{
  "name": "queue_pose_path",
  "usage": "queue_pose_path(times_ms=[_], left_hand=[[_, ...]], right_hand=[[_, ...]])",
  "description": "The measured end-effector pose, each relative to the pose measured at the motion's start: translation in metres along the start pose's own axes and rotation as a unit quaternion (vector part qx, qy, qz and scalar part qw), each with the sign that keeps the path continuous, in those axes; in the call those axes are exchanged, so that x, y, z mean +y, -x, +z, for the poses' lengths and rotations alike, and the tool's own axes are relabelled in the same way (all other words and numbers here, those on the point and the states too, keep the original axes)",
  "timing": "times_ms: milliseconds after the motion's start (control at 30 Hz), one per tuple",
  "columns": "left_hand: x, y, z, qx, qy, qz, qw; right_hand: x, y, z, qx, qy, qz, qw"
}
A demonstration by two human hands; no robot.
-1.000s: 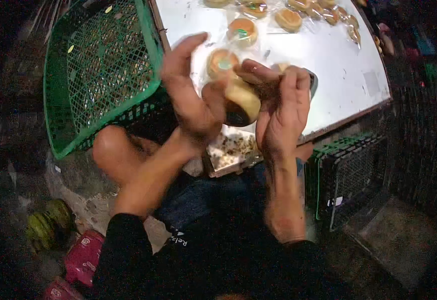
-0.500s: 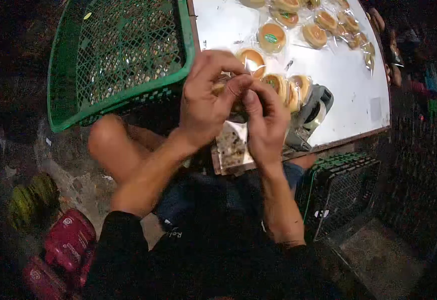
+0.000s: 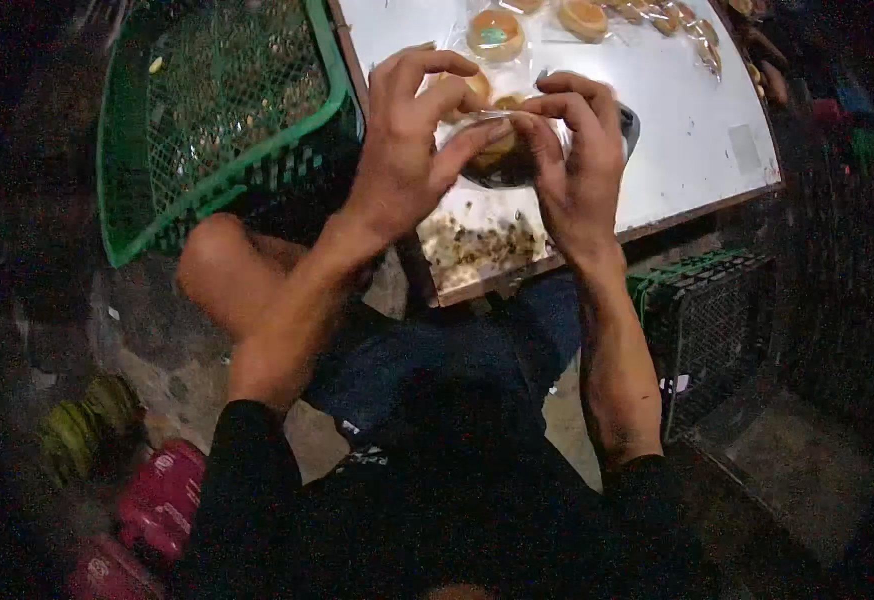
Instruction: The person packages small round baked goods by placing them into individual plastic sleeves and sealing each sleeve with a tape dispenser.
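Clear plastic wrapping (image 3: pixel 502 116) stretches between my two hands above the table corner. My left hand (image 3: pixel 412 135) pinches one side of it, the thumb pointing inward and the other fingers curled. On the opposite side, my right hand (image 3: pixel 579 150) grips the film between thumb and forefinger. A yellowish-brown shape with a dark lower edge shows under the film; my fingers partly hide it. Behind my right hand, a bit of the grey tape dispenser (image 3: pixel 632 130) shows. Just beyond my hands lies a round wrapped cake (image 3: pixel 496 36) with a green label.
More wrapped cakes (image 3: pixel 584 18) lie along the far side of the white table (image 3: pixel 677 165). A green plastic crate (image 3: pixel 222 185) stands at the left, a dark crate (image 3: pixel 722 330) at the lower right. Pink objects (image 3: pixel 162 500) and a green ridged object (image 3: pixel 87 425) are on the floor.
My hands have moved slightly up and apart, with plastic film now visible between the fingertips. The view has shifted, so the table and cakes sit higher in the picture.
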State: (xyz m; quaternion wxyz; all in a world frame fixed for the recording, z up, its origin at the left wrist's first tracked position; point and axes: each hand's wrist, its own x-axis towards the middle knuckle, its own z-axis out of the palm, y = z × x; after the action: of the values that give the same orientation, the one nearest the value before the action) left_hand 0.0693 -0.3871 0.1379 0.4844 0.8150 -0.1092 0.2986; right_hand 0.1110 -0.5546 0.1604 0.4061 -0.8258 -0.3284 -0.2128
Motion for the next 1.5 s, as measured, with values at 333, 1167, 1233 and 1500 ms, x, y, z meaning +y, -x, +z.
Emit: queue_pose_path(times_ms=[333, 1167, 1233, 1500], left_hand=[[0.023, 0.011, 0.039, 0.076, 0.139, -0.261, 0.952], [-0.011, 0.018, 0.02, 0.013, 0.188, -0.256, 0.948], [-0.014, 0.015, 0.013, -0.03, 0.286, -0.255, 0.923], [-0.025, -0.019, -0.022, 0.157, 0.27, -0.251, 0.916]], right_hand=[[0.043, 0.077, -0.035, 0.189, -0.091, 0.348, 0.914], [0.027, 0.049, 0.052, -0.091, -0.392, 0.413, 0.817], [0.062, 0.077, 0.041, -0.16, -0.518, 0.506, 0.672], [0.049, -0.05, 0.067, -0.201, -0.397, 0.338, 0.829]])
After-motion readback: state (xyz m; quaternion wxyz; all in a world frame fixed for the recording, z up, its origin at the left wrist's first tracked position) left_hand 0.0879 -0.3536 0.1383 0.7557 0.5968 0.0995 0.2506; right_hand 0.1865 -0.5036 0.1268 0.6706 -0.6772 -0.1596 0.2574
